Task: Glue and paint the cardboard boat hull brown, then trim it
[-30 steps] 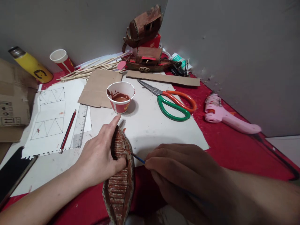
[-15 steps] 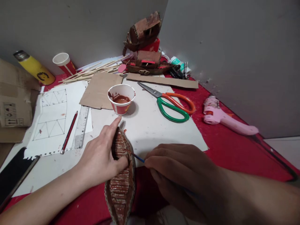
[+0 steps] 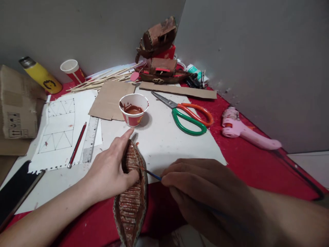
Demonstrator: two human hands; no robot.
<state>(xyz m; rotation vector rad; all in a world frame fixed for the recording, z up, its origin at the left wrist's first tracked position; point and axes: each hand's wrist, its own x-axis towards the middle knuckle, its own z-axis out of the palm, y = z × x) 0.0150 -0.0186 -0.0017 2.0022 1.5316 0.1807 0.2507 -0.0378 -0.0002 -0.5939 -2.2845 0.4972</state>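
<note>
A narrow model boat [image 3: 130, 200] of brown-painted cardboard, ribbed inside and wet-looking, lies lengthwise in front of me. My left hand [image 3: 113, 168] grips its left side near the middle, thumb inside the hull and index finger stretched along the far end. In my right hand [image 3: 197, 188] is a thin blue paintbrush [image 3: 153, 175], its tip touching the inner right wall of the boat. Just beyond the boat's far tip stands a red and white paper cup [image 3: 133, 118] with brown paint inside.
Orange and green scissors [image 3: 190, 120] lie right of the cup, and a pink glue gun [image 3: 249, 132] farther right. A pencil [image 3: 77, 145], ruler [image 3: 90, 140] and phone [image 3: 17, 192] lie left. Behind are cardboard pieces [image 3: 113, 99], sticks [image 3: 102, 80] and finished-looking model boats [image 3: 161, 70].
The brush and my right hand have shifted very slightly to the right. My left hand keeps its hold on the boat, whose near end has swung a little left.
</note>
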